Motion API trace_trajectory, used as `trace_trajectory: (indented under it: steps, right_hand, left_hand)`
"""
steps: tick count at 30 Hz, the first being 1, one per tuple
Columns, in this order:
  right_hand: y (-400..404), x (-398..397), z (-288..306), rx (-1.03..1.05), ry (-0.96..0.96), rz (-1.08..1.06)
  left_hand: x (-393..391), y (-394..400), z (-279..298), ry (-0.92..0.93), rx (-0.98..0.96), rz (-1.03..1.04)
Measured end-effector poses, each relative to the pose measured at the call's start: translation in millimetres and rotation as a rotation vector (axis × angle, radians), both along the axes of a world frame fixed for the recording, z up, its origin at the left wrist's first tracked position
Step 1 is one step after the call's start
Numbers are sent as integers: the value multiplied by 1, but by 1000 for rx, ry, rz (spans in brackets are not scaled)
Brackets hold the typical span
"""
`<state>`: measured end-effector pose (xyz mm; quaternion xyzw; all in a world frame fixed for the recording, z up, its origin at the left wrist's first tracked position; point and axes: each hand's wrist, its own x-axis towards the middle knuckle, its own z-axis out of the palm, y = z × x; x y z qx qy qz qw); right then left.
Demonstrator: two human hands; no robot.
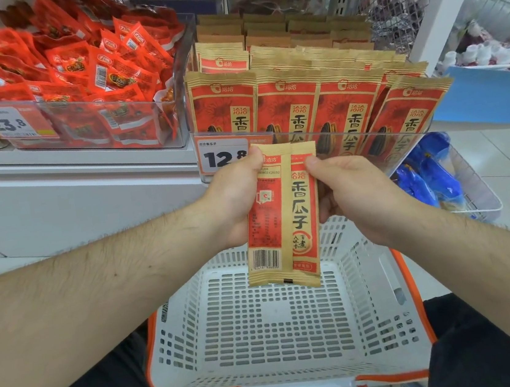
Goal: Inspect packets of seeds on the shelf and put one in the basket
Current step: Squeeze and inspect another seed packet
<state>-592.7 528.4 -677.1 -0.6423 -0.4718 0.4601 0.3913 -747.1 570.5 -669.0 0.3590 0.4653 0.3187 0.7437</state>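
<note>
Both hands grip one seed packet (279, 219) above the basket (284, 334): left hand (238, 195) curled around its nine o'clock edge, right hand (349, 191) pinching three o'clock. Packet upright, long axis twelve-to-six, barcode end at six.

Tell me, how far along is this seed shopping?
Done: one seed packet is off the shelf. In hand: the left hand and right hand both grip it above the basket, barcode side showing. Left: dropping it in; the basket holds nothing yet.
</note>
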Motion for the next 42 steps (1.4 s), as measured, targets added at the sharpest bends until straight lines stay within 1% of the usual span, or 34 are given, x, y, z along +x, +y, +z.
trace_trajectory:
  steps: [3,7,12,16,19,24,29,31,35,38,42]
  right_hand:
    - [-3,-3,1,-37,-9,83]
    - [-3,-4,1,-31,-13,94]
    - [-6,-3,6,-139,-4,175]
    - [-8,-3,7,-113,-40,200]
    - [-8,-3,7,-110,-48,210]
    - [-11,-4,10,-208,-17,319]
    - [-12,-2,8,-162,-11,339]
    - [-11,0,9,-178,16,352]
    - [-14,5,14,-220,44,476]
    - [-15,8,15,-211,52,545]
    - [-18,6,20,-209,3,520]
  left_hand:
    - [-1,5,-1,27,-34,52]
    - [-1,5,-3,55,-85,76]
    - [-2,9,-6,63,-123,118]
    - [-2,11,-6,63,-145,142]
    - [-2,11,-8,85,-150,135]
    - [-6,15,-9,104,-179,126]
    - [-7,17,-9,116,-180,110]
    - [-7,18,-9,114,-187,107]
    - [-7,18,-13,130,-193,119]
    - [-7,19,-14,144,-195,118]
    - [-7,19,-15,157,-161,74]
